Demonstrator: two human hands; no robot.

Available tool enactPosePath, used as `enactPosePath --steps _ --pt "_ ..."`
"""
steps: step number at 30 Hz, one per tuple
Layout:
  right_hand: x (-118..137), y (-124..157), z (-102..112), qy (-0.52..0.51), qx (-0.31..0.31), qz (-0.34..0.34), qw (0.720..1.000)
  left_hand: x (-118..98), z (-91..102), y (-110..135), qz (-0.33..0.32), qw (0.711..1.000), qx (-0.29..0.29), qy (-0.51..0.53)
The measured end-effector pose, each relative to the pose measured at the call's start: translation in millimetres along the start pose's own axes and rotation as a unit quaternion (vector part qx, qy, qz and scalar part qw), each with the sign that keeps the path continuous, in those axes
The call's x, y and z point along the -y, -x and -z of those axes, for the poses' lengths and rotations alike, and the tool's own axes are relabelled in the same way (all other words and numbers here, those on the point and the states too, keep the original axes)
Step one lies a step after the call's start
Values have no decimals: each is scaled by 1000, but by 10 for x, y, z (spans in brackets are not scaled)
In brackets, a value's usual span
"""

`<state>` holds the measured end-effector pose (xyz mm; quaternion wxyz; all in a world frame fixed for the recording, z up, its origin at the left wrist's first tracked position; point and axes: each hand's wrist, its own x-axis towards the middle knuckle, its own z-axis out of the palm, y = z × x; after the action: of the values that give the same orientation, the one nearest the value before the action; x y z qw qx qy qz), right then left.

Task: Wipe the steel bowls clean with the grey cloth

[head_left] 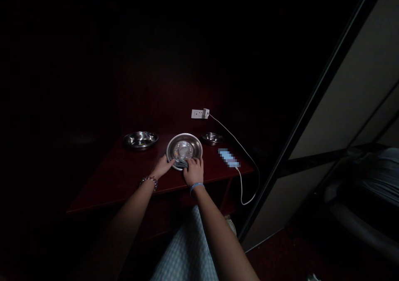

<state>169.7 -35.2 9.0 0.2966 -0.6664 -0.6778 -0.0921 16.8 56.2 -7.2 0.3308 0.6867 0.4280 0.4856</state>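
A shiny metal bowl (184, 141) is tilted toward me above the front part of the dark red table (137, 177). My left hand (162, 167) grips its lower left rim, thumb on the inside and the other fingers mostly hidden behind. Against the lower inner wall, my right hand (193, 172) presses a dark grey cloth (181, 163), its fingers bent over it. Part of the cloth shows between the two hands.
Another metal bowl (141, 140) stands at the back left, and a smaller one (212, 138) at the back right. A blurred-out phone (229, 158) lies on the right, its white cable (246, 148) running to a charger (206, 113) in the wall socket (196, 114).
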Motion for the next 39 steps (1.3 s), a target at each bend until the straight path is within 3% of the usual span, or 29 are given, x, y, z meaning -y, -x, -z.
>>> enactPosePath --steps 6,30,39 --pt "11 16 -3 23 -21 -27 999 -81 3 21 23 998 15 -49" --pt "11 20 -25 22 -7 -20 1000 -138 35 52 28 999 22 -36" --pt "3 16 -35 14 17 -10 1000 -191 77 94 34 987 72 -137"
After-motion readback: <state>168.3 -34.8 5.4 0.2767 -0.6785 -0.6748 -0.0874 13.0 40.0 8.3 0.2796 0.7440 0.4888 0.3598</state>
